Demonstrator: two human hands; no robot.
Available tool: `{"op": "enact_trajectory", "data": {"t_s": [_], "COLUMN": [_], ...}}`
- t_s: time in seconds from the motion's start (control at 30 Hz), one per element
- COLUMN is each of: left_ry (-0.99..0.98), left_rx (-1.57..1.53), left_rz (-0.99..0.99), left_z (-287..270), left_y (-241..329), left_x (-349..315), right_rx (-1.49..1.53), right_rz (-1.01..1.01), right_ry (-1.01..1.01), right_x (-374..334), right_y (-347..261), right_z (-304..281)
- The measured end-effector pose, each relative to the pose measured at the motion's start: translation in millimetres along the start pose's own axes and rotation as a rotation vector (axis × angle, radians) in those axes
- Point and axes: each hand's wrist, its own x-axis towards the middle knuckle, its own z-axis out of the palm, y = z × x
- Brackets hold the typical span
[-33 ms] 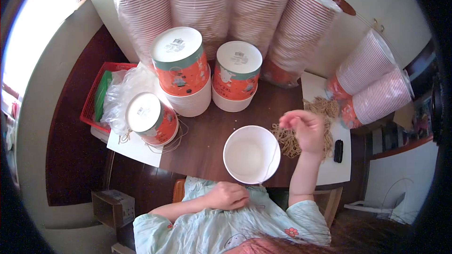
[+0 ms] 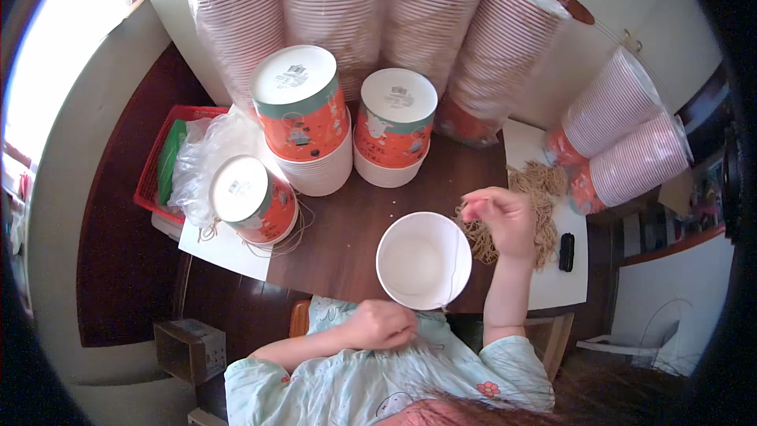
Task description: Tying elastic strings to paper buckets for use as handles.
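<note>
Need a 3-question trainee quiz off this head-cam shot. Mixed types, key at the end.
1. Multiple choice: how is the open white tub in front of the person standing?
A) mouth down
B) mouth up
C) lying on its side

2. True or false: the right hand is nearer than the left hand to the tan twine.

3. Count: how many upturned orange-and-green tubs show a white base on top?

Key:
1. B
2. True
3. Three: two farther back, one front-left.
</note>
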Motion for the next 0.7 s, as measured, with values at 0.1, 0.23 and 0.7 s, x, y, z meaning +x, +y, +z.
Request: {"op": "enact_trajectory", "data": {"t_s": [0.1, 0.23, 0.7], "left_ry": [0.221, 0.314, 0.175], "left_rx": [0.041, 0.1, -0.215], "left_rz": [-0.073, -0.438, -0.708], "left_z": [-30.1, -48.8, -21.4], "left_y": [-14.2, -50.8, -91.8], "left_x": [26.6, 61.9, 58.9], "right_rx": [-0.299, -0.212, -0.747], "right_rz": [-0.097, -0.157, 0.168], "right_ry": [-0.044, -0.241, -0.289], "right_x": [-0.9, -6.4, -18.9], "right_y": [12.2, 32.6, 74.7], "right_z": [15.1, 33.3, 41.2]}}
